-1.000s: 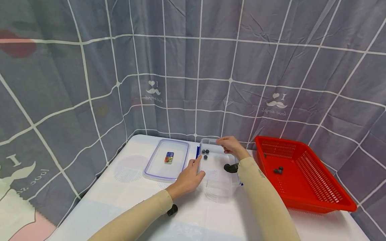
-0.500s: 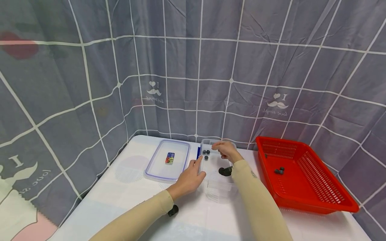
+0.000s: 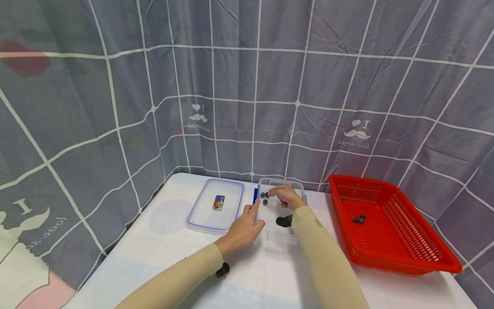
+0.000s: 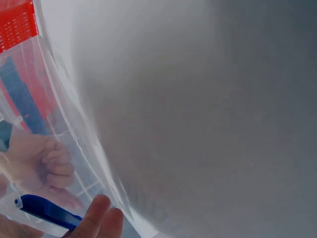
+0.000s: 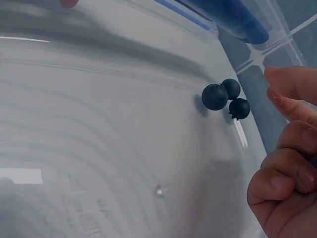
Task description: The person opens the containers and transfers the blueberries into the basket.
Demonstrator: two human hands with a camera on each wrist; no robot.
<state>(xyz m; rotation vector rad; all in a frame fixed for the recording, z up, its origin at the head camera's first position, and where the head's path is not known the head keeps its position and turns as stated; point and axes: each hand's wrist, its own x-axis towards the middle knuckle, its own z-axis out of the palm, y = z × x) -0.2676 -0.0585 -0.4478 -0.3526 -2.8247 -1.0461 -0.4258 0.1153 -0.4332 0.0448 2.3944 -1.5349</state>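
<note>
Three blueberries [image 5: 215, 97] lie together on the floor of a clear plastic box [image 5: 114, 124], near its far left corner. My right hand [image 3: 286, 196] is inside the box, with its fingertips right beside the berries in the head view. The right wrist view shows its thumb and index finger [image 5: 292, 82] extended, tips close together, nothing seen between them. Its other fingers are curled in. My left hand [image 3: 242, 227] rests at the box's left side, index finger straight, thumb spread. Its fingertips [image 4: 96, 213] are at the blue latch [image 4: 49, 210].
A clear lid [image 3: 200, 214] with a blue seal and a small label [image 3: 218, 202] lies left of the box. To the right stands a red perforated basket [image 3: 409, 236] holding several blueberries [image 3: 359, 219]. A grey grid curtain [image 3: 231, 120] hangs behind the white table [image 3: 173, 249].
My right hand has moved left and slightly down, from near the box's far rim to beside the blueberries. My left hand has stayed at the box's left side.
</note>
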